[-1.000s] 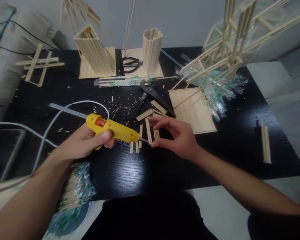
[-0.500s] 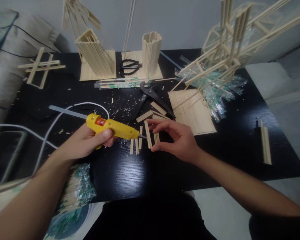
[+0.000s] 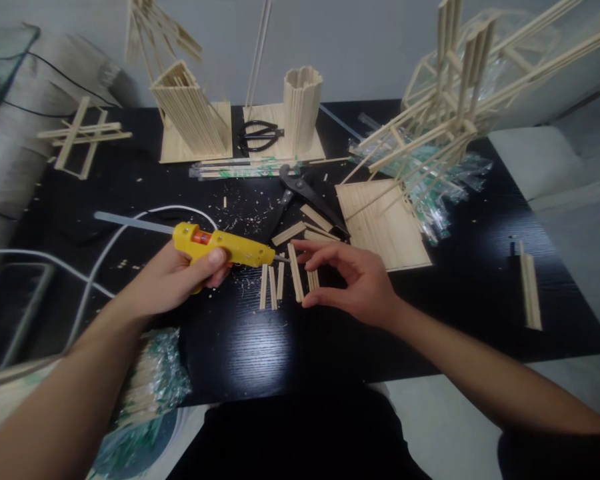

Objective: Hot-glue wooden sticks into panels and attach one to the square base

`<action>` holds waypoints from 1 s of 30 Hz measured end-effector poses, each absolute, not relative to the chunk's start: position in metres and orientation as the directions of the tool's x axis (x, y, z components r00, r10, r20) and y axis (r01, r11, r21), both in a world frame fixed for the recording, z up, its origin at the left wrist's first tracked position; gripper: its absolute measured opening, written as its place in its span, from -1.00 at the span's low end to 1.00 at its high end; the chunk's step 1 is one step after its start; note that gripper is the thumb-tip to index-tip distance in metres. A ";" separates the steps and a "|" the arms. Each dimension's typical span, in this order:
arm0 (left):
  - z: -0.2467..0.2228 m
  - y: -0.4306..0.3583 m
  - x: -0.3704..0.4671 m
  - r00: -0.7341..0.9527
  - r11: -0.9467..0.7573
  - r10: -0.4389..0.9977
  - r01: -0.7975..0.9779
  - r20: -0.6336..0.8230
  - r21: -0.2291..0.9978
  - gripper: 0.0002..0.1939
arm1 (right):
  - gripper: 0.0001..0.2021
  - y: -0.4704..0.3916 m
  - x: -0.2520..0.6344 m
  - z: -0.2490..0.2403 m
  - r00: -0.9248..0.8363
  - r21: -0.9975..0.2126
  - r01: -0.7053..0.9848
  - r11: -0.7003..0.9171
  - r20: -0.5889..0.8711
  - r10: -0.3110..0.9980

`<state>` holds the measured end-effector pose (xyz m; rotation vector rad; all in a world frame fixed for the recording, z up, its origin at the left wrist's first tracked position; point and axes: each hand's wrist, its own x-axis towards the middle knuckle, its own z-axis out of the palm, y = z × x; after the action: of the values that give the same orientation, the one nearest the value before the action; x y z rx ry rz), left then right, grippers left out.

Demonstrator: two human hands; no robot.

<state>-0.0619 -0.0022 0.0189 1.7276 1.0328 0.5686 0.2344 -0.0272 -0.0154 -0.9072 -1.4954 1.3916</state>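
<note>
1. Within the right grip [image 3: 357,283], a short wooden strip [image 3: 296,275] is pinched near both ends; by the left grip [image 3: 183,281], a yellow glue gun [image 3: 245,249] is held.
2. Just left of the right grip, the nozzle [image 3: 282,259] is poised at the strip; burns could be caused by a slip.
3. Beyond that, loose sticks [image 3: 273,288] could be stuck to the table [image 3: 330,353] by stray drips.

The black tabletop [image 3: 330,353] carries pliers [image 3: 323,201] beyond the right hand's fingers [image 3: 331,251], short sticks [image 3: 273,290] to their left, and a slatted wooden panel [image 3: 390,240] forward-right.
</note>
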 end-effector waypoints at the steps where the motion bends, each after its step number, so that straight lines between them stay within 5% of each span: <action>1: 0.019 -0.002 -0.061 0.514 -0.128 0.853 0.377 -0.092 0.917 -0.36 | -0.64 -0.027 0.234 -0.015 -0.352 -0.993 -0.048 0.103 0.114 0.929; 18: 0.013 0.002 -0.065 0.470 -0.112 0.873 0.445 -0.125 0.888 -0.35 | -0.63 -0.028 0.236 -0.013 -0.371 -0.993 -0.037 0.110 0.116 0.921; 22: 0.011 0.002 -0.063 0.334 -0.021 0.930 0.464 -0.153 0.885 -0.43 | -0.62 -0.029 0.237 -0.011 -0.376 -0.989 -0.021 0.145 0.142 0.916; 26: 0.005 0.006 -0.068 0.066 0.031 0.993 0.656 -0.098 0.754 -0.56 | -0.60 -0.028 0.238 -0.012 -0.386 -0.969 0.041 0.244 0.210 0.898; 30: 0.003 0.009 -0.070 0.193 -0.197 0.979 0.780 0.071 0.595 -0.74 | -0.62 -0.025 0.239 -0.019 -0.441 -0.876 0.201 0.438 0.318 0.839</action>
<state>-0.0700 0.0094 0.0025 2.0458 1.6420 0.6230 0.2392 -0.0252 -0.0194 -0.8800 -1.8947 1.0136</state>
